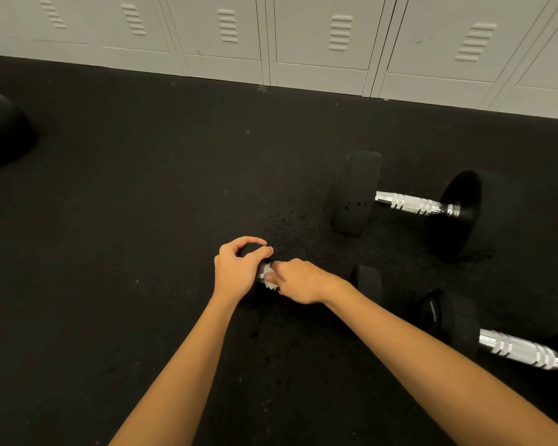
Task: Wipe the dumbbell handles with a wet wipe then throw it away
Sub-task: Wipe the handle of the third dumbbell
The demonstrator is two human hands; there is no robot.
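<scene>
A small black dumbbell [368, 281] lies on the dark floor at the centre, mostly hidden under my hands. My left hand [237, 268] curls round its left head. My right hand [298, 280] wraps round the chrome handle with a white wet wipe [269, 275] pressed between fingers and metal; only a scrap of the wipe shows. A larger dumbbell [413, 204] with a chrome handle lies to the upper right. A third dumbbell [516, 349] lies at the lower right, its far end cut off by the frame.
A row of pale metal lockers [303, 43] runs along the far edge of the black rubber floor [126, 220]. A rounded black object [0, 127] sits at the far left edge.
</scene>
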